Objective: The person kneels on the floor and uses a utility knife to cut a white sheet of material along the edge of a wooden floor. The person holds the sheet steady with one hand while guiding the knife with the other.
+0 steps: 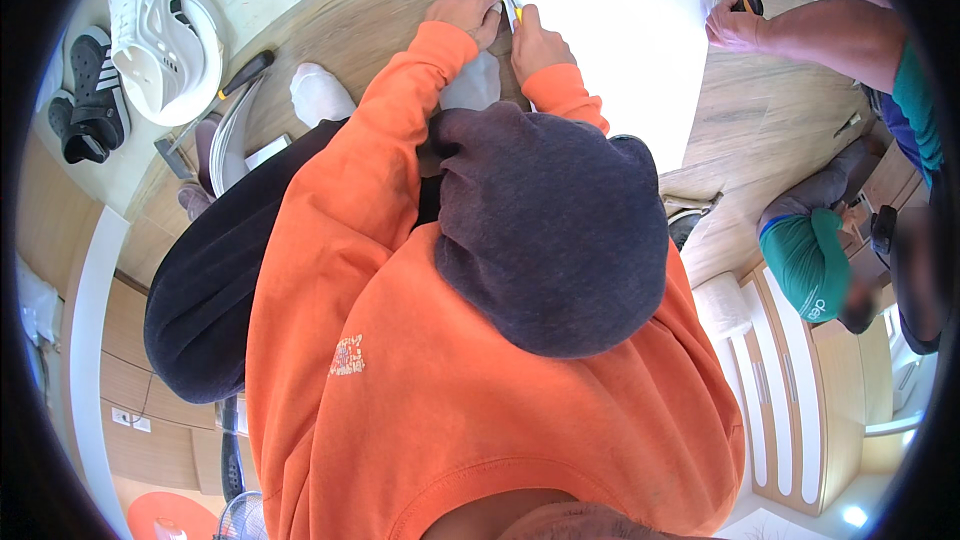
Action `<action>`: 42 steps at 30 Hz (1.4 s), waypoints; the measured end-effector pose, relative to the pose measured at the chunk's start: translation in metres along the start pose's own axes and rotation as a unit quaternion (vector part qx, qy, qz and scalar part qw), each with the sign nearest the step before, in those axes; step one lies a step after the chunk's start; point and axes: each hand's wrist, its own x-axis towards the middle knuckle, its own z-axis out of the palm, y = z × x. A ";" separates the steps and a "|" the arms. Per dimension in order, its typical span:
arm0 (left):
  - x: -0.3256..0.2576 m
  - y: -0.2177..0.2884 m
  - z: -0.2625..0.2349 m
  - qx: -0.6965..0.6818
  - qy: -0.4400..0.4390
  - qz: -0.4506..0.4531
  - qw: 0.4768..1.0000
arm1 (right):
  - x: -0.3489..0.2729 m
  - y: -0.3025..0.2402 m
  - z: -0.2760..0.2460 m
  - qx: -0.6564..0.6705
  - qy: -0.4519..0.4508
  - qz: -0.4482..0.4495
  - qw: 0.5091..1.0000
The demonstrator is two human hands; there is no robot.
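Yellow, slim, plastic-looking tool point(518, 13) is being clasped in right hand point(540, 43); judged light, stiff, best gripped mid-handle; left hand point(467, 16) is being held alongside, grip indiscernible.

1 short line of white lettering point(818, 310) stands on the green fabric shirt point(800, 252) of a co-worker, right of the right hand's point(538, 45) grip and far lower in the view. Left of and below that grip, 1 pale, blocky print point(348, 355) marks the orange long-sleeved sweatshirt point(500, 420); its characters are too small to read.
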 end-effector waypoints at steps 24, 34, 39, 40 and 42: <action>-0.001 0.003 0.003 0.016 -0.026 -0.013 0.999 | -0.002 -0.008 -0.012 -0.010 -0.057 0.061 0.996; -0.011 0.015 0.015 0.036 0.014 -0.057 0.998 | -0.002 -0.010 -0.015 0.000 -0.044 0.056 0.997; -0.004 0.019 0.002 0.079 -0.046 -0.088 0.992 | -0.004 -0.004 -0.012 0.004 -0.030 0.034 0.999; -0.005 0.013 0.009 0.079 -0.027 -0.087 0.993 | -0.011 -0.007 -0.015 0.006 -0.022 0.028 0.999; -0.008 0.010 0.013 0.066 0.008 -0.084 0.994 | -0.016 -0.007 -0.017 0.012 -0.011 0.019 1.000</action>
